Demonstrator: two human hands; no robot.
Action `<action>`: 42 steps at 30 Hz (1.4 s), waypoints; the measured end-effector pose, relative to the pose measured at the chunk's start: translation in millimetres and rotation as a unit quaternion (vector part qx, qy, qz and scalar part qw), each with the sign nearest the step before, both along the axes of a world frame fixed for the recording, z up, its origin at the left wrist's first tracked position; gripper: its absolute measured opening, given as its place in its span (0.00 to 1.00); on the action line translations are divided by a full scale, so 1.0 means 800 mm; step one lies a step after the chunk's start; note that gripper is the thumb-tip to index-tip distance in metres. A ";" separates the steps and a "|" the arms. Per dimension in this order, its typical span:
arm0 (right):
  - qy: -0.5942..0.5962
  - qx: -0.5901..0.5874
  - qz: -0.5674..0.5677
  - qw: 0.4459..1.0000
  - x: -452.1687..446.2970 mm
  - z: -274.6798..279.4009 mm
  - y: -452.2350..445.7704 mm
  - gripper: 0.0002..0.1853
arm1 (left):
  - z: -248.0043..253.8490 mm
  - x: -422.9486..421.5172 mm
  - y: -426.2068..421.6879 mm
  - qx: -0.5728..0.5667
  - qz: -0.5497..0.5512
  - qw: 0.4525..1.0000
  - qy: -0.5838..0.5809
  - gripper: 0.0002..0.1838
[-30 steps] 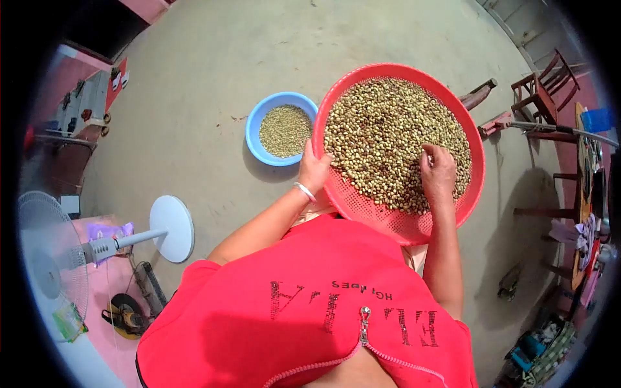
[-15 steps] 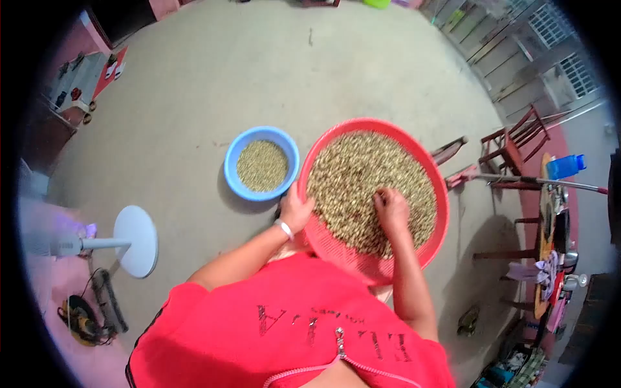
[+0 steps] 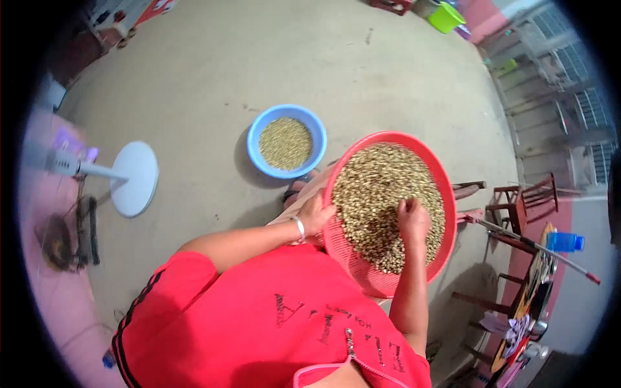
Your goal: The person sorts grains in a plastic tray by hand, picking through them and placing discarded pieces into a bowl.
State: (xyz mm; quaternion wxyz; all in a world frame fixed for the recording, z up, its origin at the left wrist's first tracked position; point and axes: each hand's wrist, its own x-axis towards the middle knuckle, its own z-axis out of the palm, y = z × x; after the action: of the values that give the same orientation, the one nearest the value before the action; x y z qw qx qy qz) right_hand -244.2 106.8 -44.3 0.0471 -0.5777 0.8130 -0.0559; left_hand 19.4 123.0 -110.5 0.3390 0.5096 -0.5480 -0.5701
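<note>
A round red basket (image 3: pixel 442 174) rests on my lap, most of its mesh bottom covered by pale and brown beans (image 3: pixel 381 178). My left hand (image 3: pixel 315 215) grips its left rim, thumb inside. Over the beans on the right side is my right hand (image 3: pixel 414 221), fingers pinched together; whatever may be between the fingertips is too small to make out. On the floor to the left of the basket stands a blue basin (image 3: pixel 255 160) that holds smaller greenish beans (image 3: pixel 285 143).
A standing fan's round white base (image 3: pixel 134 179) is at the left. To the right are a wooden chair (image 3: pixel 517 205), a long-handled tool (image 3: pixel 530 244) and a cluttered table with a blue container (image 3: pixel 565 242). A green bucket (image 3: pixel 446 17) stands far back.
The camera view has turned, shifting the surroundings. My left hand keeps its hold on the basket rim, and my right hand stays over the beans with its fingers together.
</note>
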 end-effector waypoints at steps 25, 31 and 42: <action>-0.095 -0.090 0.161 0.978 0.030 -0.032 0.103 0.16 | 0.027 0.005 -0.011 -0.114 -0.017 0.993 0.005 0.26; -0.103 -0.153 0.066 0.981 -0.002 -0.012 0.128 0.09 | 0.016 0.002 -0.010 -0.109 0.004 0.994 0.028 0.26; -0.093 -0.156 0.132 0.975 0.011 -0.030 0.061 0.05 | 0.013 0.005 -0.008 -0.080 0.006 0.997 0.016 0.23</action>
State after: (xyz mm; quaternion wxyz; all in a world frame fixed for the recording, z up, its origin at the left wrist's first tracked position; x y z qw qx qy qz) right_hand -235.5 155.4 -68.3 0.0385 -0.6723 0.7030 -0.2285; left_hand 23.1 116.3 -100.3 0.3908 0.4751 -0.5835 -0.5301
